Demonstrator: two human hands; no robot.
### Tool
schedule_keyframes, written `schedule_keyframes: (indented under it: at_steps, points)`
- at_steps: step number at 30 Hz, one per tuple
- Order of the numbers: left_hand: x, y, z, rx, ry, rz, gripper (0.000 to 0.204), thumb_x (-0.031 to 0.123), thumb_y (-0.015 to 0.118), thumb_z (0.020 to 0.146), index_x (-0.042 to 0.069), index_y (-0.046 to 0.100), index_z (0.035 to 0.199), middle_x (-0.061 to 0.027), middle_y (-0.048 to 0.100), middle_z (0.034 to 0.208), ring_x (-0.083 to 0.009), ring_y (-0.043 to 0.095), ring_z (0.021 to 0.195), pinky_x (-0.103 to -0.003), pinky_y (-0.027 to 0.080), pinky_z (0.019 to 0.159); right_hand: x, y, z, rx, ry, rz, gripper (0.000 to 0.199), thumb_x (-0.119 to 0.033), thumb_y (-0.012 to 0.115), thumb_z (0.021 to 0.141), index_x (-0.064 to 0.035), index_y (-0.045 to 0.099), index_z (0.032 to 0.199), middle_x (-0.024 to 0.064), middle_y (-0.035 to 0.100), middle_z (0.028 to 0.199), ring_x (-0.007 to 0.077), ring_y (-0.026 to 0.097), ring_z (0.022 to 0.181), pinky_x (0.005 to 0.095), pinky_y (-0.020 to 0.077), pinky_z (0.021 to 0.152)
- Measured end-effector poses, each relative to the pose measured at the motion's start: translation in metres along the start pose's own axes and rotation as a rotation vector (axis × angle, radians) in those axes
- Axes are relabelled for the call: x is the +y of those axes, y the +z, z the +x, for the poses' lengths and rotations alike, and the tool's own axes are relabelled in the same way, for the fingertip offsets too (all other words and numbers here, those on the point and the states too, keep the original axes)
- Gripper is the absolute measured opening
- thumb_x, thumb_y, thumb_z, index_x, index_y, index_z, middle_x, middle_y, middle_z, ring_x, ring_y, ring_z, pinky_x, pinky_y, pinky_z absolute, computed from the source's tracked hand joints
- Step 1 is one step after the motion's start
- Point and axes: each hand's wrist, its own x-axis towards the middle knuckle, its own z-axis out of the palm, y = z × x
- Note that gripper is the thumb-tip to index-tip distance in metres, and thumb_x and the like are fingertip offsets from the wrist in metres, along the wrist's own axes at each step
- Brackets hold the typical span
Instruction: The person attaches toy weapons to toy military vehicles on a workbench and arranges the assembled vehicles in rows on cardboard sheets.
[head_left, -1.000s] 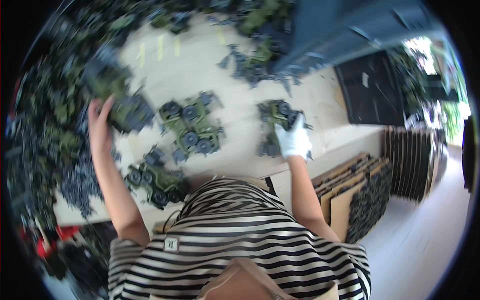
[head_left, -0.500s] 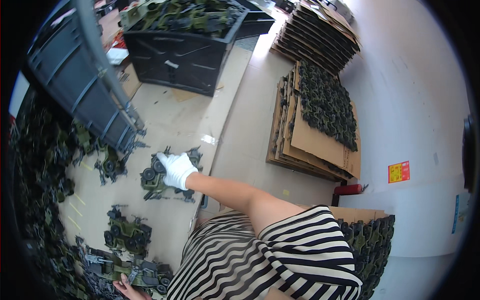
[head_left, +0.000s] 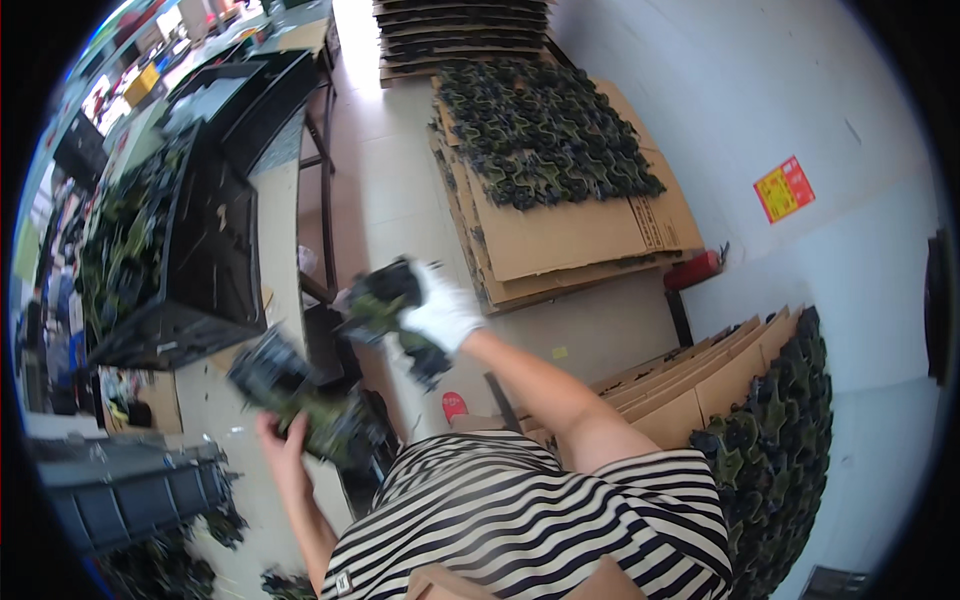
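My bare left hand (head_left: 284,450) is closed on a long green and dark grey toy military vehicle (head_left: 322,412), lifted over the table edge and blurred by motion. To its right, my white-gloved right hand (head_left: 442,312) grips a green toy vehicle with black wheels (head_left: 385,300) from its right side. That toy is held in the air above the aisle, and my palm hides part of it. Motion blur makes the small parts of both toys hard to make out. The two toys are close together but apart.
A black crate (head_left: 215,255) full of green toy parts stands on the pale table (head_left: 205,395); a grey bin (head_left: 130,490) lies nearer. Across the aisle is a cardboard stack (head_left: 560,235) topped with toys (head_left: 540,130). Upright cardboard sheets (head_left: 680,395) and a red fire extinguisher (head_left: 693,270) stand at the right.
The view has swung to the right. My right hand has lifted its toy off the table and out over the aisle. My left hand has raised the long toy from the near table area.
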Motion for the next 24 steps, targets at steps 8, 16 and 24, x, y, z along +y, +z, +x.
schedule_keyframes:
  at_steps: [8,16,24]
  points:
    - [-0.041,0.329,0.124,-0.520,-0.057,0.056,0.044,0.025,0.083,0.075,0.007,0.046,0.092,-0.0045,0.055,0.088,-0.0137,0.054,0.080,-0.031,0.047,0.072,0.204,-0.150,0.022,0.411,0.703,-0.286,0.086,-0.045,0.071,0.074,-0.0132,0.037,0.146,0.0212,0.062,0.123,0.0357,0.061,0.114,0.0436,0.0467,0.097]
    - [-0.099,0.559,0.150,-0.537,-0.162,0.599,0.062,0.044,0.081,0.065,0.007,0.046,0.101,-0.0128,0.058,0.093,-0.0259,0.058,0.085,-0.042,0.045,0.081,0.320,-0.205,0.105,0.430,0.881,-0.398,0.090,-0.042,0.073,0.074,-0.0140,0.031,0.149,0.0207,0.065,0.118,0.0373,0.064,0.108,0.0443,0.0466,0.097]
    - [-0.159,0.692,0.168,-0.422,-0.250,0.813,0.062,0.046,0.077,0.069,0.011,0.047,0.110,-0.0139,0.054,0.114,-0.0345,0.053,0.110,-0.050,0.033,0.101,0.442,-0.191,0.213,0.401,0.888,-0.417,0.081,-0.038,0.071,0.076,-0.0139,0.036,0.144,0.0242,0.065,0.111,0.0426,0.064,0.102,0.0487,0.0472,0.093]
